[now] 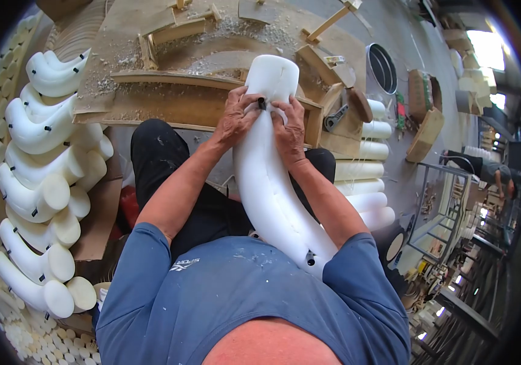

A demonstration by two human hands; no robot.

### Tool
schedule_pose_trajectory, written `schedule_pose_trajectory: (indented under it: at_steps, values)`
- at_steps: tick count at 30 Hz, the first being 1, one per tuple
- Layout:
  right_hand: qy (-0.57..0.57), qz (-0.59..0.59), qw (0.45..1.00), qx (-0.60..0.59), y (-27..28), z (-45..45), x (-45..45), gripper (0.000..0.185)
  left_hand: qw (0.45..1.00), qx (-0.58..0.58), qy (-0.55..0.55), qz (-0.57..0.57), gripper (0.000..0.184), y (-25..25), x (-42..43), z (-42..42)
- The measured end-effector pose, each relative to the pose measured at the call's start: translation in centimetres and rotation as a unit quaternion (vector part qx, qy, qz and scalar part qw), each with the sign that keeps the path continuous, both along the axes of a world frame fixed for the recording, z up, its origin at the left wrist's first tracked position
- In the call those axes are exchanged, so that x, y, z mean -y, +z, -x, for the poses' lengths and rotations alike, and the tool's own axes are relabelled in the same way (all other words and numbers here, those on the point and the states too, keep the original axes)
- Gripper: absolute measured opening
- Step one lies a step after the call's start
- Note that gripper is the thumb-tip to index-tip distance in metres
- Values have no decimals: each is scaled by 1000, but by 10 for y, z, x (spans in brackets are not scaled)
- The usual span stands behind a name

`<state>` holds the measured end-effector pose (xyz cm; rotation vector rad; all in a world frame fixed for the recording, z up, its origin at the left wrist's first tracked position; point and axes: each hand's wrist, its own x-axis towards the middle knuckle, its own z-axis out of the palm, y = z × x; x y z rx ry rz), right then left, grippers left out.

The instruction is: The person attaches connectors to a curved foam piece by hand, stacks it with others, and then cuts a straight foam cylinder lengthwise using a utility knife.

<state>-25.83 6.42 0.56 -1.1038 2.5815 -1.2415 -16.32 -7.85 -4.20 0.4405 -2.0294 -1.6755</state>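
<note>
A long curved white foam piece [266, 182] lies across my lap, its thick blunt end resting over the bench. My left hand [238, 117] grips it from the left just below that end, fingers bent around a small black plug [262, 103] set in the surface. From the other side my right hand [289, 126] holds the foam, thumb and fingers curled close to the same plug. Exactly which fingertips touch the plug I cannot tell. Near my right upper arm, a second black plug [310, 260] shows at the lower end of the piece.
Foam shavings cover the wooden bench [105, 73], which carries a curved wooden jig [175, 78]. A hand plane [336, 117] lies to its right. Stacked curved white pieces [38, 125] stand at left, white cylinders [361, 170] at right. Another person [488, 173] is far right.
</note>
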Motion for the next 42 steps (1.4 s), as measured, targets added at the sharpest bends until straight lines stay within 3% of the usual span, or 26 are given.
schedule_pose_trajectory:
  at_steps: [6,13,16,18,19,20,22,23,26,27,28,30,34,35,42]
  values:
    - [-7,-8,1000,-14,-7,-1,5,27,996,65,-34,53,32,7,7,1]
    - [-11,-16,998,-57,-6,-2,6,28,993,60,-67,74,32,7,16,1]
    - [-1,6,999,-51,-1,-1,5,23,996,3,-93,-4,33,16,24,-7]
    - [5,24,999,-39,5,3,1,20,966,25,-119,-226,34,28,33,-13]
    - [0,-11,999,-46,9,8,1,17,965,42,-93,-243,39,37,39,-11]
    - [-4,-48,997,-53,12,11,2,15,965,42,-94,-239,39,44,45,-4]
    - [-6,-48,995,-90,17,17,8,13,985,164,-44,-34,40,46,57,16]
    - [-14,-82,994,-70,20,23,11,14,988,140,2,58,40,44,56,25]
    - [-57,-81,995,-14,27,39,24,19,975,150,60,151,36,51,45,43]
    - [-94,-47,994,24,26,42,27,21,978,130,74,145,34,45,40,44]
    - [-92,-55,993,-49,23,43,29,29,978,131,72,145,34,38,38,48]
    - [-85,-21,994,-71,12,42,33,33,985,1,127,117,35,25,34,51]
    - [-67,-11,993,-92,-10,40,37,43,1000,-13,1,23,46,14,37,66]
    - [-66,-22,993,-96,-13,40,37,46,998,13,-14,59,48,10,38,69]
    - [-57,7,997,-45,-20,48,40,48,997,23,-10,70,44,5,42,74]
